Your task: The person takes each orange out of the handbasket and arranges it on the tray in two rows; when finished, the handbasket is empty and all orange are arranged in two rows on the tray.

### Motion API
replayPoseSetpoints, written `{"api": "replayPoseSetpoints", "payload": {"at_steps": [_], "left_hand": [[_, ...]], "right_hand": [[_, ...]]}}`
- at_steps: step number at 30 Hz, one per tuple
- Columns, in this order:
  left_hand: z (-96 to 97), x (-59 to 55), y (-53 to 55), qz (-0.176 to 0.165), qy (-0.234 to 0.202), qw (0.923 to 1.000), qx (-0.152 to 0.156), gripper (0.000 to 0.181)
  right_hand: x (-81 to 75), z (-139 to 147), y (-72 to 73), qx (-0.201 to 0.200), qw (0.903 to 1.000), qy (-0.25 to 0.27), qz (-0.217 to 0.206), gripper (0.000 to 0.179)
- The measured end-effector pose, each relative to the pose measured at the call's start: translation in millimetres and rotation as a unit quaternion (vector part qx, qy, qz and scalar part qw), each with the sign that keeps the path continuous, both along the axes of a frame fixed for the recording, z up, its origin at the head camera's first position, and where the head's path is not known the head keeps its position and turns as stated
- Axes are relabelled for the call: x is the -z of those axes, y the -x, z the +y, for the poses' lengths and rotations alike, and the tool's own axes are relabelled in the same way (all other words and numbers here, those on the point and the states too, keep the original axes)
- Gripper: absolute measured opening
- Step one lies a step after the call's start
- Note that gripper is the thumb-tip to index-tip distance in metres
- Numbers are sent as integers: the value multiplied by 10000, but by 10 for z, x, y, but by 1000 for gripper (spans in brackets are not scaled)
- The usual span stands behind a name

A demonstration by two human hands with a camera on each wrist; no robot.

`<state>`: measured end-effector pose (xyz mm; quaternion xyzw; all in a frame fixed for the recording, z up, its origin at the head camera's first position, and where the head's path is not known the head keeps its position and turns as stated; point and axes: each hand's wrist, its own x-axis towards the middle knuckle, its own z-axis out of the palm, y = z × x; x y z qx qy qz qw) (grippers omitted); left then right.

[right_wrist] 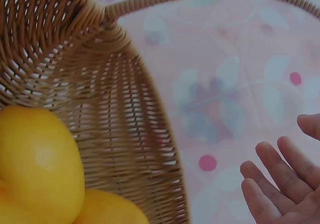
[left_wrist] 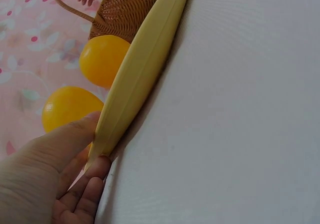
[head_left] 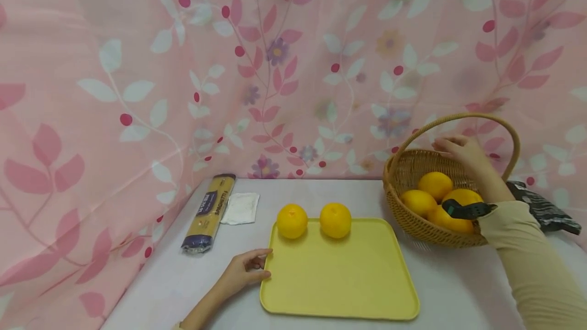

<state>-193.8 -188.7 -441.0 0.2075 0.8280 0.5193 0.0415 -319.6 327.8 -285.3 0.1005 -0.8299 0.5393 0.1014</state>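
The thumb and fingertips of my left hand [head_left: 245, 270] hold the left rim of a yellow tray [head_left: 344, 279] lying on the table. In the left wrist view, the thumb lies over the rim of the tray [left_wrist: 137, 78], with other fingertips low against its side. Two oranges, a left one [head_left: 292, 221] and a right one [head_left: 336, 220], sit along the tray's far edge. My right hand [head_left: 460, 149] is raised over the wicker basket [head_left: 435, 233], below its arched handle, holding nothing. Its fingers [right_wrist: 280, 176] are spread and loosely bent. Several oranges [head_left: 435, 186] fill the basket's lower part.
At the left lies a spaghetti packet [head_left: 211, 213], beside a small white packet [head_left: 240, 208]. Dark patterned cloth [head_left: 543, 208] lies behind the basket on the right. A pink floral curtain [head_left: 293, 65] hangs at the back and left of the white table [head_left: 151, 289].
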Motion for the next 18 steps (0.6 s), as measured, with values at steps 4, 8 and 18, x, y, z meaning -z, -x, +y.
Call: {"api": "replayPoseSetpoints", "payload": {"at_steps": [4,8,18], "left_hand": [[5,40,-31,-75,-62,10000,16,49],[10,67,-50,4,-112,9999,58,48],[36,97,-74,-69,-199,9997,85,48]], "right_hand": [[115,92,15,160,9997,-90,184,27],[189,138,9,507,9968,-545,278,41],[386,184,56,1137,9836,-1376,-243,67]]}}
